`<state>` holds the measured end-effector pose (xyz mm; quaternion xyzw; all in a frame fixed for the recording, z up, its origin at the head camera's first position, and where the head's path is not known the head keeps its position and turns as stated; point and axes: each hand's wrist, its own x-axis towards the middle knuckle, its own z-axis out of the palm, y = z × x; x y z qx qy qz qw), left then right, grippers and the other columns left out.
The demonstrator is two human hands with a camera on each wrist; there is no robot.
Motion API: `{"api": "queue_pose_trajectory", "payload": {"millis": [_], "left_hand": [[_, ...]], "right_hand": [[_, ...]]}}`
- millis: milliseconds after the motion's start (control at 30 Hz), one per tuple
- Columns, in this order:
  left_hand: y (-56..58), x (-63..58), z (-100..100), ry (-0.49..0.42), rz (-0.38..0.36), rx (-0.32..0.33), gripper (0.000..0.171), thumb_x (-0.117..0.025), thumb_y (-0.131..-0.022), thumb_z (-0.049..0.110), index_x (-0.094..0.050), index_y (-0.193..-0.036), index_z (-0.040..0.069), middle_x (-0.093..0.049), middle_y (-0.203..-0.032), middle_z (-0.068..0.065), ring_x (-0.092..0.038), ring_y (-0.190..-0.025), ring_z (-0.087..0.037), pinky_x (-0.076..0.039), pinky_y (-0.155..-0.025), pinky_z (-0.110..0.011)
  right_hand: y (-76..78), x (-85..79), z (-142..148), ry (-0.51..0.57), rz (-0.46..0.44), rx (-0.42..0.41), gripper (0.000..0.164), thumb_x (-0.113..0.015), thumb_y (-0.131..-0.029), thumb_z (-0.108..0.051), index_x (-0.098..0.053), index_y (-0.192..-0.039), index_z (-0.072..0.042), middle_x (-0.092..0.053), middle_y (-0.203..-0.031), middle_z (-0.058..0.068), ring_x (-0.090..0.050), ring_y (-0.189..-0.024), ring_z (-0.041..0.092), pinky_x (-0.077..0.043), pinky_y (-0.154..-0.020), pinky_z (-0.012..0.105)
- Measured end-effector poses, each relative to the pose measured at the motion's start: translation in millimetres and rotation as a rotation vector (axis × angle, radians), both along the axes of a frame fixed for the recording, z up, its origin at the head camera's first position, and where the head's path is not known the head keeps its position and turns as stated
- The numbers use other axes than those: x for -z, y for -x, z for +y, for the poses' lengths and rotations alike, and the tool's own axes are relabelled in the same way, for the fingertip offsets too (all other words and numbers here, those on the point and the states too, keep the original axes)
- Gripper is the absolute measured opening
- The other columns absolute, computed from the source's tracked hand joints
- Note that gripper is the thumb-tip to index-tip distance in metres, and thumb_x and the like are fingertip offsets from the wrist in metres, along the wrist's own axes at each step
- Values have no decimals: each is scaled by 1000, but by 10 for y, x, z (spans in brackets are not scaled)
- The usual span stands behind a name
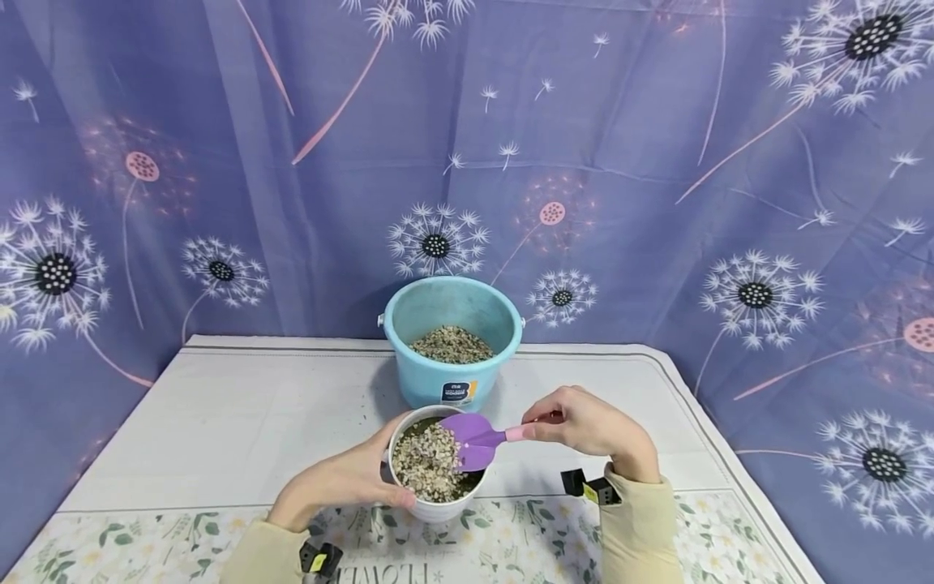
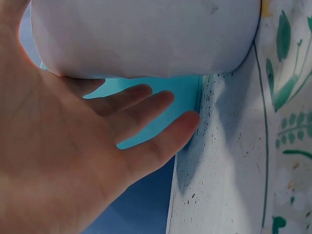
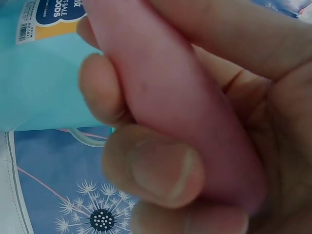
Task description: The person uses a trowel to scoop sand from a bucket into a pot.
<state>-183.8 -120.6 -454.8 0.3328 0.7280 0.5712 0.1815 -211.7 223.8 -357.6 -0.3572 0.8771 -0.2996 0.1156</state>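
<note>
My left hand (image 1: 362,473) holds a white flowerpot (image 1: 438,511) by its side, thumb on the near wall and fingers behind. In the left wrist view, several fingers (image 2: 161,139) spread past the bottom of the pot (image 2: 146,39). Pale, coarse grit (image 1: 423,462) fills much of the pot, with darker green-brown material along its inner edge. My right hand (image 1: 584,422) grips a small trowel by its pink handle (image 3: 161,73). The trowel's purple blade (image 1: 474,442) lies over the right side of the pot's mouth, its tip at the grit.
A light-blue bucket (image 1: 416,377) stands right behind the pot, partly filled with grey-brown grit (image 1: 452,345). The table (image 1: 255,422) has a white cover with a floral front band (image 1: 160,539). Crumbs dot the cover near the bucket. A purple dandelion-print curtain (image 1: 328,203) hangs behind.
</note>
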Motion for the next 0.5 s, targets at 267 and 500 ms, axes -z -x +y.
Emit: {"api": "queue_pose_trajectory", "payload": {"millis": [267,500], "left_hand": [[-5,-16,-4,32,-12,-16,114,-86,-75,32,-8,-157,13,-20,-158,-15,-28,-140,-33,-25,-110,-59],[-2,1,-10,45,-12,-16,114,-85,-76,33,-8,-157,14,-19,-158,-14,-28,-140,-32,-25,-111,-58]], "right_hand": [[9,14,10,15,3,9,11,-68,-92,-36,-76,-93,-29,-66,-75,-13,-46,-55,2,-49,-54,24],[15,27,5,26,11,11,14,-69,-91,-36,-77,-93,-24,-68,-79,-11,-50,-58,4,-51,-57,26]]}}
